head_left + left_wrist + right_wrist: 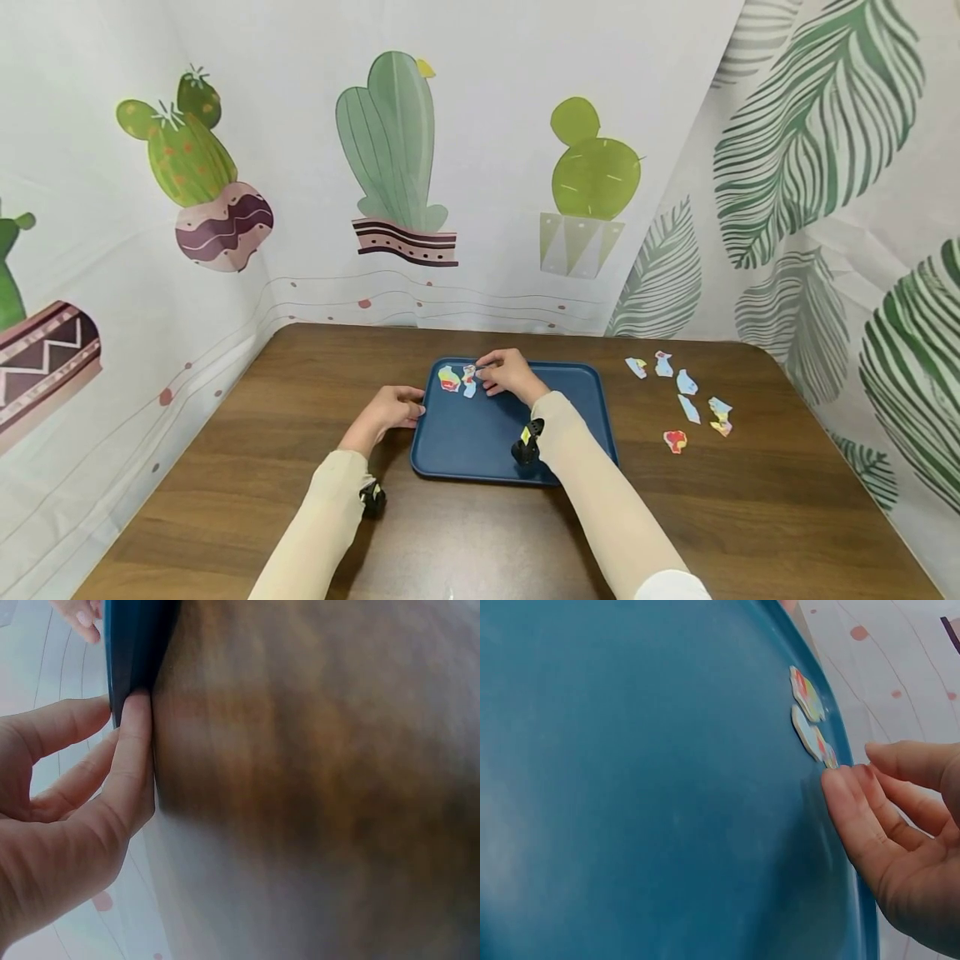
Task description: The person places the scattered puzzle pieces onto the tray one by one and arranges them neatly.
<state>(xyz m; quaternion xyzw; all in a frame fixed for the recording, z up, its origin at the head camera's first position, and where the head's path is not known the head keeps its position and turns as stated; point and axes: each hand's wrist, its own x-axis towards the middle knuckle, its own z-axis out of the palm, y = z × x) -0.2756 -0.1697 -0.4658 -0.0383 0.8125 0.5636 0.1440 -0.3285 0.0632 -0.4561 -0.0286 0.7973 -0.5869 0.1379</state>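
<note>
On the table lies a blue tray point(480, 450). My left hand point(391, 408) holds its left rim, thumb and fingers on the edge point(130, 667). Near the tray's far left corner sits a red, yellow and green puzzle piece point(448, 379), also visible in the right wrist view point(807, 694). Beside it are a patterned piece point(468, 372) and a light blue piece point(469, 389), close together. My right hand point(510, 373) hovers just right of these, fingertips next to the patterned piece. In the right wrist view, thumb and fingers are apart with nothing visible between them.
Several loose puzzle pieces lie right of the tray, among them a red one point(675, 441), a light blue one point(688, 408) and a blue-yellow one point(636, 367). A brown wooden table point(450, 533) meets a cactus-print cloth point(495, 300) at the back.
</note>
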